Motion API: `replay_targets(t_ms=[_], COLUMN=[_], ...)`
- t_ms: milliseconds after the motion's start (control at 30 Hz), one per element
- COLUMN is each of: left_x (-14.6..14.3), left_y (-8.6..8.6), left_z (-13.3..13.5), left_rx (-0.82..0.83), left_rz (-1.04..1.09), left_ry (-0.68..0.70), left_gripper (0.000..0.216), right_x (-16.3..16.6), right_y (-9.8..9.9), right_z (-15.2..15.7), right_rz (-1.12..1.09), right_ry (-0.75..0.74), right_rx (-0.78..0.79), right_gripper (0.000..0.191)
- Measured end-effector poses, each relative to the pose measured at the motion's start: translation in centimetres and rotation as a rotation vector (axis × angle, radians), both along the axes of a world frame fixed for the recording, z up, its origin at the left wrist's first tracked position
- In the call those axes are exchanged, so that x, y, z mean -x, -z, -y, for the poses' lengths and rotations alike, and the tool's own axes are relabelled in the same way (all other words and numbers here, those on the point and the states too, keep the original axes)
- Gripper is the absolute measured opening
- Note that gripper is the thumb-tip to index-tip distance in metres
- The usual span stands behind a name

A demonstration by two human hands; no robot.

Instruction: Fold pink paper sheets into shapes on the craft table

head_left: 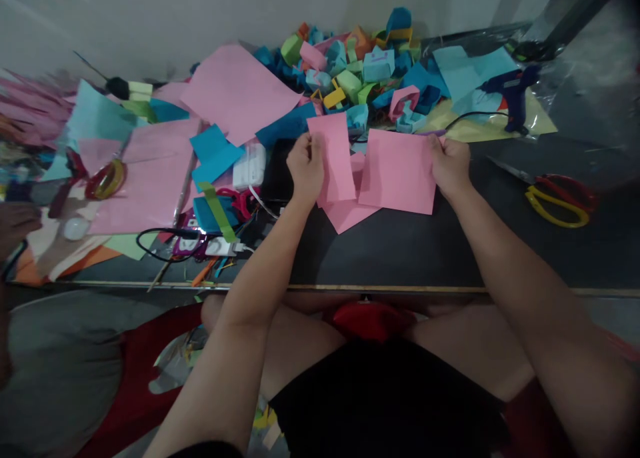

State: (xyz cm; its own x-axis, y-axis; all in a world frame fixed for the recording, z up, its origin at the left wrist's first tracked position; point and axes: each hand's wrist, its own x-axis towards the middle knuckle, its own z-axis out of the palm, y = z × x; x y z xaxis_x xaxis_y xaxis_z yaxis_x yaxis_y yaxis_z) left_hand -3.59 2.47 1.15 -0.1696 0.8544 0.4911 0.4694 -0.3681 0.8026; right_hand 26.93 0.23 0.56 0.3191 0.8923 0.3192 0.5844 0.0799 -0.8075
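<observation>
My left hand (306, 168) pinches a narrow pink paper strip (339, 158) by its left edge. In my right hand (451, 163) is a wider, nearly square pink paper piece (399, 171), gripped at its right side. Both are held up just above the dark table, with a small gap between them. Beneath them lies another pink paper sheet (345, 217), partly covered, one corner pointing toward me. Scissors (557, 201) with red and yellow handles rest on the table to the right of my right hand.
Folded paper pieces (350, 71) in many colours are heaped at the back. A blue glue gun (515, 95) lies back right. Left are a large pink sheet (240, 91), more scissors (107, 178), a white case (249, 167) and a power strip (220, 246). Another person's hand (19, 228) shows far left.
</observation>
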Motion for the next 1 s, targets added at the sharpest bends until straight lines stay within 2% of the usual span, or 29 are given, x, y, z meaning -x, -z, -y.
replay_targets(t_ms=[167, 300, 400, 500, 567, 633, 700, 767, 867, 1000], left_x=[4.0, 7.8, 9.4, 9.6, 8.8, 7.2, 5.1, 2.6, -1.1, -4.1], left_y=[-0.6, 0.3, 1.0, 1.3, 1.0, 0.3, -0.5, -0.9, -0.4, 1.6], left_z=[-2.6, -4.4, -4.6, -4.3, -3.9, -3.1, -1.9, -0.5, 1.6, 2.4], left_rx=[-0.103, -0.095, -0.028, -0.035, -0.127, -0.222, -0.248, -0.231, -0.1, 0.153], left_rz=[-0.035, -0.094, -0.073, -0.091, -0.123, -0.174, -0.249, -0.299, -0.253, -0.015], left_ry=[-0.235, -0.379, -0.451, -0.407, -0.437, -0.481, -0.38, -0.155, 0.186, 0.439], left_gripper=[0.075, 0.069, 0.066, 0.072, 0.082, 0.083, 0.064, 0.052, 0.058, 0.066], right_x=[0.1, -0.1, 0.0, 0.2, 0.4, 0.6, 0.7, 0.7, 0.8, 1.7], right_y=[-0.1, 0.0, 0.0, -0.2, -0.5, -0.8, -1.0, -1.1, -1.1, -1.4], right_z=[0.2, 0.0, -0.1, -0.1, 0.0, 0.2, 0.2, 0.2, 0.4, 1.1], right_rz=[0.034, 0.078, 0.091, 0.096, 0.096, 0.101, 0.111, 0.118, 0.115, 0.056], right_ry=[-0.027, -0.046, -0.042, -0.036, -0.036, -0.028, -0.014, -0.001, -0.009, -0.022], right_rx=[0.016, 0.045, 0.063, 0.073, 0.081, 0.097, 0.117, 0.122, 0.093, -0.092], right_gripper=[0.066, 0.066, 0.065, 0.062, 0.059, 0.057, 0.056, 0.057, 0.061, 0.071])
